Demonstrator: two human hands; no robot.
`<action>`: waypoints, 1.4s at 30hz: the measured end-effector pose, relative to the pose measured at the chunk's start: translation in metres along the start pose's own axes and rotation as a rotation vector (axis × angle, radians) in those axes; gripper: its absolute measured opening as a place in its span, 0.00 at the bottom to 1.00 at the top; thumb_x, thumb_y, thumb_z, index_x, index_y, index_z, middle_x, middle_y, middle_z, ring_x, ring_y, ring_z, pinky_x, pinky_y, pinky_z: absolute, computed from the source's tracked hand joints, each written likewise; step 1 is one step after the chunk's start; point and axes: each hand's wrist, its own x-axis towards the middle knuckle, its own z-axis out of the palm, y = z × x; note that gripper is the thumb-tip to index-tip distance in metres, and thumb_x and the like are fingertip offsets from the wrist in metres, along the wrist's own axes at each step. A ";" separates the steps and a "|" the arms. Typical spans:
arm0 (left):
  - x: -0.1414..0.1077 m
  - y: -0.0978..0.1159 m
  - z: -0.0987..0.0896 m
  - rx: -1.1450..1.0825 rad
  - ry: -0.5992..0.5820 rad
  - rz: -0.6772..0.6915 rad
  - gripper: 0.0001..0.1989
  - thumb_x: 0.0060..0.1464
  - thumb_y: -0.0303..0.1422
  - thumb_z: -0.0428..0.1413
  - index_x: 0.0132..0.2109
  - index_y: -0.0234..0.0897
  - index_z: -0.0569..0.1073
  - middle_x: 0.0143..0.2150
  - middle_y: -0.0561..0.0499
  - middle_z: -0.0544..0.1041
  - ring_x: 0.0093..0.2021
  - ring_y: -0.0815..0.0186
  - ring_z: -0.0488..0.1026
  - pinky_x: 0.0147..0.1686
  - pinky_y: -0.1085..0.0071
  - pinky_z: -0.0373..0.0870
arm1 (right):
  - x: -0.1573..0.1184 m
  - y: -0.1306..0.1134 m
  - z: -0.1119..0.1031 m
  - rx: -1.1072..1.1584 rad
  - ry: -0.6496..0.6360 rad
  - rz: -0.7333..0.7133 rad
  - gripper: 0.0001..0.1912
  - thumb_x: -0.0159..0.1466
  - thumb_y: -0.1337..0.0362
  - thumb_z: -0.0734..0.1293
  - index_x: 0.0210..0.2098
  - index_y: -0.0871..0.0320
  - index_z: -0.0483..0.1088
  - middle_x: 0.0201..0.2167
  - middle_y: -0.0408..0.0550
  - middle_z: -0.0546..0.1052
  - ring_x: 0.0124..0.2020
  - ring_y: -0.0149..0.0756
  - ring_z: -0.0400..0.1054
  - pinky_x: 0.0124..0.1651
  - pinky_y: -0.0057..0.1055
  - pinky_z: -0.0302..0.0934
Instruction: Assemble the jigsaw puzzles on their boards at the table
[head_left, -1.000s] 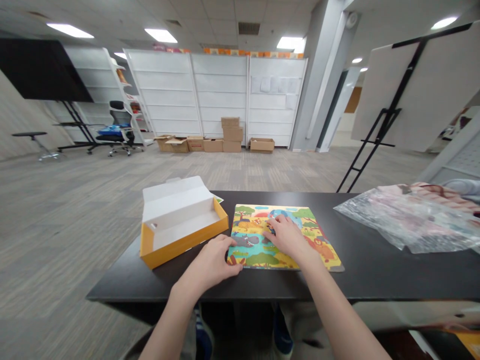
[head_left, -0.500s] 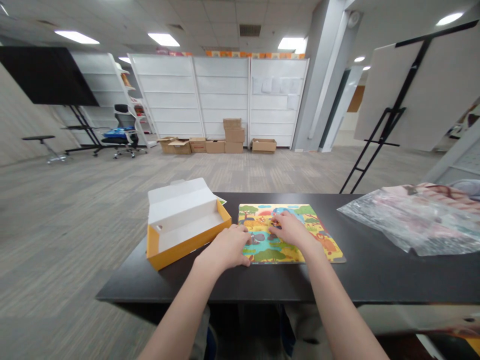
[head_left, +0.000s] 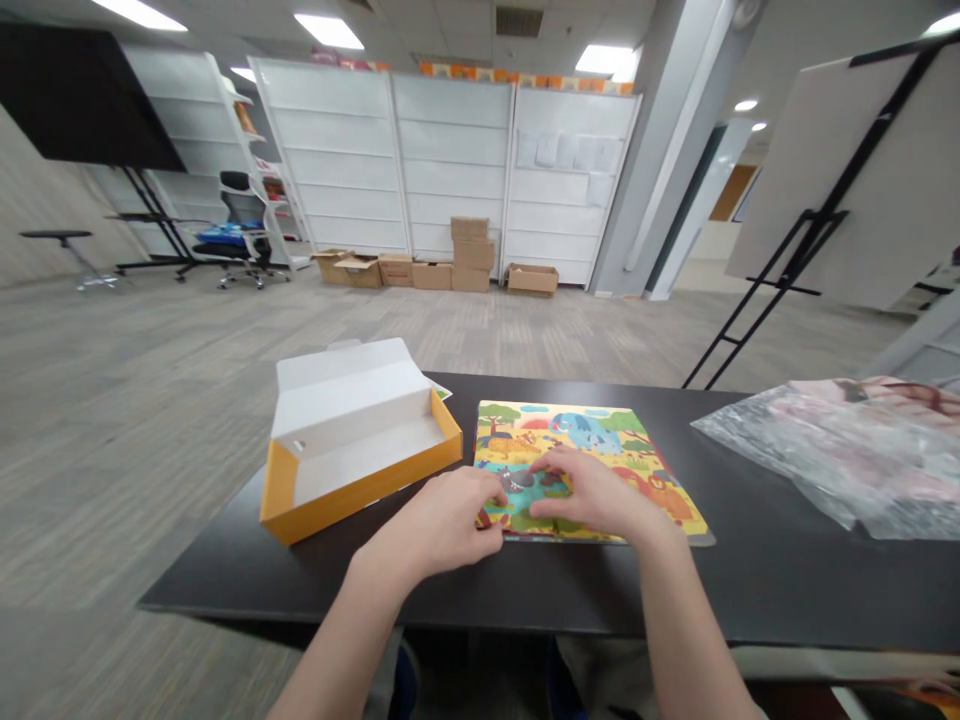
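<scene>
A colourful board [head_left: 600, 430] printed with cartoon animals lies flat on the black table; I cannot tell whether it is made of separate pieces. At its lower left edge rests my left hand [head_left: 442, 510], fingers bent and thumb held apart from them. My right hand [head_left: 592, 490] is over the lower middle of the picture, with a gap between thumb and fingertips and nothing visible in it. Parts of the printed scene are hidden under both hands. To the left stands a yellow box [head_left: 367, 485] with its white-lined lid raised; its visible interior is bare.
A crinkled clear plastic bag [head_left: 847, 460] with pinkish contents lies on the right of the black table [head_left: 577, 590]. A small printed sheet [head_left: 440, 391] peeks out behind the box. Beyond are cardboard boxes [head_left: 471, 255], white shelving [head_left: 450, 150] and a black stand [head_left: 787, 270].
My right hand has come down the board toward its lower edge, uncovering the blue elephants. My left hand has shifted slightly. The camera view has tilted down.
</scene>
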 end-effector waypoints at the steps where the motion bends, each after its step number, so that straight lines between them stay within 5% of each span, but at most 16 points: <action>1: -0.001 0.001 0.000 -0.006 0.007 0.004 0.14 0.50 0.29 0.57 0.44 0.42 0.80 0.46 0.46 0.82 0.48 0.54 0.77 0.50 0.63 0.71 | -0.001 -0.001 0.000 0.020 -0.025 -0.018 0.23 0.54 0.56 0.78 0.47 0.54 0.76 0.47 0.50 0.77 0.50 0.45 0.71 0.53 0.38 0.64; 5: -0.002 -0.001 0.000 -0.034 0.041 0.023 0.13 0.53 0.31 0.56 0.45 0.42 0.80 0.47 0.47 0.82 0.49 0.55 0.77 0.51 0.64 0.71 | -0.005 -0.002 0.000 0.053 -0.089 -0.045 0.31 0.48 0.57 0.81 0.51 0.51 0.76 0.53 0.50 0.73 0.57 0.48 0.66 0.60 0.42 0.61; 14: 0.007 -0.004 -0.012 -0.249 0.049 -0.029 0.11 0.57 0.35 0.56 0.44 0.40 0.81 0.38 0.51 0.83 0.35 0.63 0.78 0.38 0.71 0.71 | -0.004 -0.010 -0.002 0.093 -0.125 0.015 0.20 0.57 0.55 0.74 0.47 0.53 0.77 0.48 0.49 0.79 0.48 0.46 0.73 0.52 0.40 0.66; 22: 0.010 -0.013 -0.017 -0.521 -0.031 -0.118 0.21 0.46 0.38 0.67 0.48 0.38 0.79 0.48 0.46 0.82 0.49 0.56 0.79 0.50 0.64 0.75 | -0.004 -0.006 -0.001 0.054 -0.142 -0.044 0.21 0.55 0.59 0.76 0.48 0.53 0.76 0.48 0.50 0.74 0.50 0.44 0.69 0.55 0.40 0.64; 31: 0.012 -0.008 -0.015 -0.542 0.225 -0.068 0.09 0.54 0.38 0.62 0.38 0.37 0.80 0.43 0.46 0.83 0.43 0.60 0.80 0.45 0.66 0.77 | -0.004 -0.007 0.002 0.075 -0.134 -0.042 0.23 0.52 0.60 0.78 0.46 0.54 0.73 0.48 0.48 0.72 0.51 0.44 0.67 0.54 0.39 0.63; 36: 0.018 0.008 -0.012 -0.609 0.356 0.022 0.06 0.50 0.34 0.66 0.32 0.37 0.79 0.47 0.45 0.82 0.50 0.57 0.78 0.51 0.65 0.75 | -0.002 -0.008 0.002 0.162 -0.039 -0.035 0.20 0.56 0.53 0.75 0.43 0.55 0.71 0.39 0.46 0.76 0.38 0.39 0.69 0.42 0.35 0.65; 42: 0.026 0.019 -0.002 -0.505 0.299 0.098 0.04 0.49 0.28 0.65 0.28 0.39 0.79 0.45 0.48 0.83 0.48 0.58 0.79 0.53 0.63 0.72 | 0.001 -0.001 0.006 0.383 0.073 -0.042 0.35 0.55 0.63 0.74 0.61 0.54 0.62 0.50 0.50 0.76 0.41 0.38 0.72 0.46 0.37 0.68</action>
